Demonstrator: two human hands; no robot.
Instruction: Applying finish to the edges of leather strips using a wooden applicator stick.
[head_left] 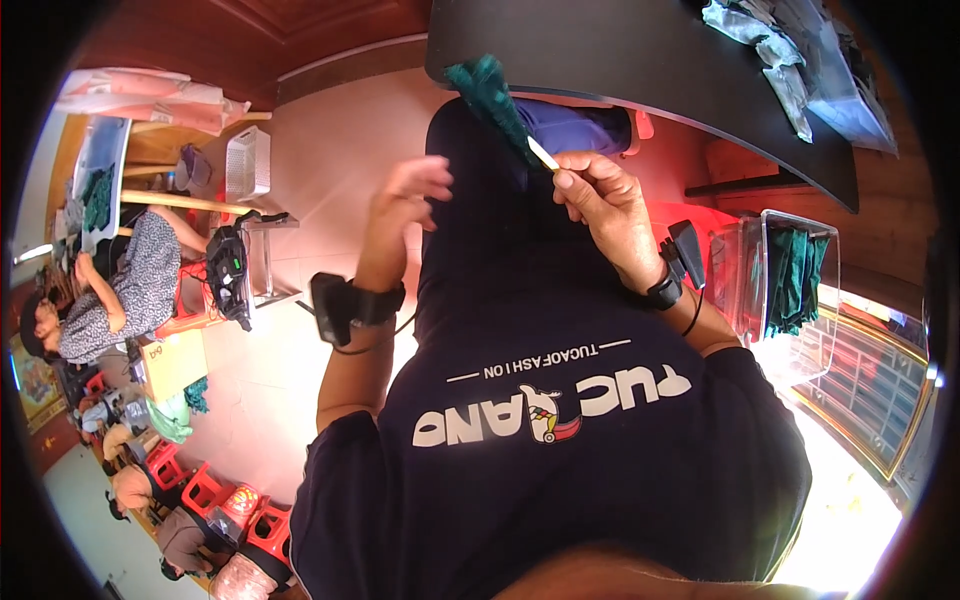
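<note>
My right hand point(606, 200) is pinched, thumb against fingers, on the thin white stem point(542, 153) of a dark green tapering piece point(492, 95). Soft-looking and wider at its far end, the green piece slants up and left over my lap, close to the black table's near edge. I cannot tell whether it is cloth or feather. My left hand point(412, 195) is raised to the left of it, touching nothing, with slightly blurred fingers apart. Straps with small black devices circle both of my wrists.
A black table point(600, 45) spans the far side, with a clear plastic bin point(850, 115) and crumpled silvery wrapping on it. At right, a clear bin point(832, 275) holds several dark green pieces. Left are a white basket point(248, 163), a seated person point(130, 270) and red stools point(205, 488).
</note>
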